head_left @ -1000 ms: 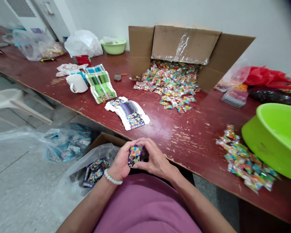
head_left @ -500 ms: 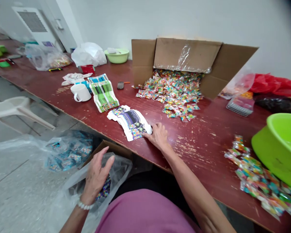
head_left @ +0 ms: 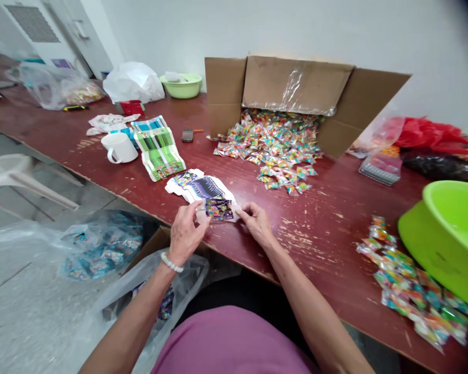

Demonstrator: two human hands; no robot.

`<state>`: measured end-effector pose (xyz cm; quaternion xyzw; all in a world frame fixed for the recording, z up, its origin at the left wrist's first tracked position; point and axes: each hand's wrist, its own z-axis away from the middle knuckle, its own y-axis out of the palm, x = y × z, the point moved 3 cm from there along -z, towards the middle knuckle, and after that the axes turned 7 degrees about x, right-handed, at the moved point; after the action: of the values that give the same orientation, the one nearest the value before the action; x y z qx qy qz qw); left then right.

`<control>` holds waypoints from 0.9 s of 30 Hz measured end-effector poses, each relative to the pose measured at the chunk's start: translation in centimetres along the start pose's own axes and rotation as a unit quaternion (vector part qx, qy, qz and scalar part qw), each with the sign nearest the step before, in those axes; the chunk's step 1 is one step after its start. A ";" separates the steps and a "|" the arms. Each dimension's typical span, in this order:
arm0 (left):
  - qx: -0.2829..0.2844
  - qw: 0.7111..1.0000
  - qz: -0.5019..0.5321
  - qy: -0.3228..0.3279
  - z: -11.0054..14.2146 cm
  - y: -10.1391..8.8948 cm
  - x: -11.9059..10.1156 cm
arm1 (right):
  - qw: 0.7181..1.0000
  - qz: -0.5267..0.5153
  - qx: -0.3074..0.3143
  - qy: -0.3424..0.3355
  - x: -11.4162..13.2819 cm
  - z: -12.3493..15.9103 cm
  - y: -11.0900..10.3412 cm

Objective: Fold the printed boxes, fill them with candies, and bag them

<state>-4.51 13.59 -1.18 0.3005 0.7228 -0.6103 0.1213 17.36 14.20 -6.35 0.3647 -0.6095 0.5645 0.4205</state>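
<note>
Just above the table's front edge, a small purple printed carton [head_left: 219, 209] with white end flaps is stretched between my hands. My left hand [head_left: 186, 231], with a pale bead bracelet at the wrist, pinches its left end. At the right flap, the thumb and fingers of my right hand [head_left: 256, 224] are closed. Directly behind lies a fanned stack of flat purple-and-white cartons [head_left: 205, 187], partly covered by the held one. Below my left forearm, a clear plastic bag [head_left: 195, 265] holds several purple printed packs.
An opened cardboard box [head_left: 296, 85] spills wrapped candies [head_left: 273, 140] onto the table. A green basin [head_left: 440, 234] stands right beside another candy pile [head_left: 409, 280]. Green flat cartons [head_left: 159, 150] and a white mug [head_left: 119, 147] are at left, a white stool [head_left: 11, 171] beyond the edge.
The purple pack held earlier has left my hands, and my left hand passed over the bag. My right hand took a flat carton from the stack; both hands now hold it.
</note>
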 end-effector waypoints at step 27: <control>0.456 0.611 0.635 -0.127 7.9 0.4 -6.7 | 0.909 -0.310 0.279 -0.010 7.7 9.7 -1.1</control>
<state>-0.47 4.18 0.33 0.6203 -0.0429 -0.6637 0.4158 14.44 4.73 1.09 0.6431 -0.2880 0.5492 0.4493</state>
